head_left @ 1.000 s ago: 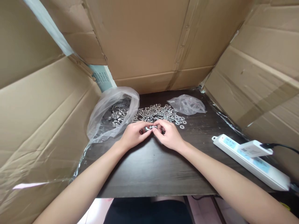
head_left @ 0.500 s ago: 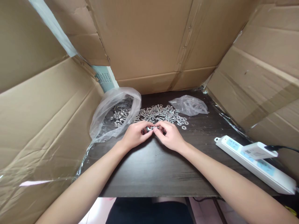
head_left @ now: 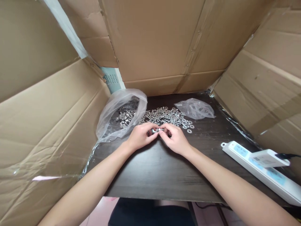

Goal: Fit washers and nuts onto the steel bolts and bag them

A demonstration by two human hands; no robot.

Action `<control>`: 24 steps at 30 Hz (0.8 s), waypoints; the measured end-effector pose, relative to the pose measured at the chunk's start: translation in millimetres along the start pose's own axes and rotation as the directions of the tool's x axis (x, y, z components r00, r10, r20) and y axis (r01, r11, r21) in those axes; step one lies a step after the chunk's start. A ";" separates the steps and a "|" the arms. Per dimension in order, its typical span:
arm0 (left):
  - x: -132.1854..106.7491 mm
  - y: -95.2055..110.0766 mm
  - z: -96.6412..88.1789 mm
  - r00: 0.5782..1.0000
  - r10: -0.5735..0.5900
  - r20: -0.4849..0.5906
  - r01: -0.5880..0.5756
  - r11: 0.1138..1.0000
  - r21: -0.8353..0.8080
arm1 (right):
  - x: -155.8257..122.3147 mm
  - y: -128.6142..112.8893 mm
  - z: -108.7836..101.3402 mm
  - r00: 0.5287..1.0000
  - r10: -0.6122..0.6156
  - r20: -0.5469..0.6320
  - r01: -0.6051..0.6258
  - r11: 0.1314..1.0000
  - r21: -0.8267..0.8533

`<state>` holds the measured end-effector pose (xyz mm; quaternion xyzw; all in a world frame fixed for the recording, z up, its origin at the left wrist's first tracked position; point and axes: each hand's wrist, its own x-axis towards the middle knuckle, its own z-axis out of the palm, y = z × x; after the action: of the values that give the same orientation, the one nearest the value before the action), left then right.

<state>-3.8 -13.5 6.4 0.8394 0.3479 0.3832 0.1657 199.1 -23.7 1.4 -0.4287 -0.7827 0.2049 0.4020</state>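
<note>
My left hand [head_left: 140,138] and my right hand [head_left: 176,140] meet over the dark table [head_left: 160,169], fingertips pinched together on a small metal bolt [head_left: 158,130] with a washer or nut on it. The left fingers hold the head end, the right fingers pinch the shank end. Just beyond my hands lies a loose pile of bolts, nuts and washers [head_left: 166,116]. To the left an open clear plastic bag [head_left: 117,116] holds more bolts.
A smaller crumpled clear bag [head_left: 196,109] lies at the back right. A white power strip [head_left: 261,169] with a plugged adapter lies at the right edge. Cardboard walls [head_left: 47,103] enclose the table on the left, back and right.
My hands stay together on the bolt, with small finger movements. The view has shifted slightly, so everything sits a little further right in frame.
</note>
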 end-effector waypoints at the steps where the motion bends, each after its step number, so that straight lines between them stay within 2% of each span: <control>1: 0.2 -0.1 -0.1 1.000 0.006 0.000 -0.006 1.000 0.003 | 0.1 0.1 -0.2 1.000 0.005 0.002 -0.005 1.000 0.003; 24: -0.1 -0.2 1.6 1.000 -0.004 -0.010 0.004 1.000 -0.005 | 0.3 -2.7 -2.9 0.999 0.021 0.034 -0.021 1.000 0.015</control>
<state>-2.8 -13.5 5.2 0.8364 0.3495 0.3878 0.1668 199.9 -25.0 5.0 -0.4304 -0.7832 0.2221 0.3899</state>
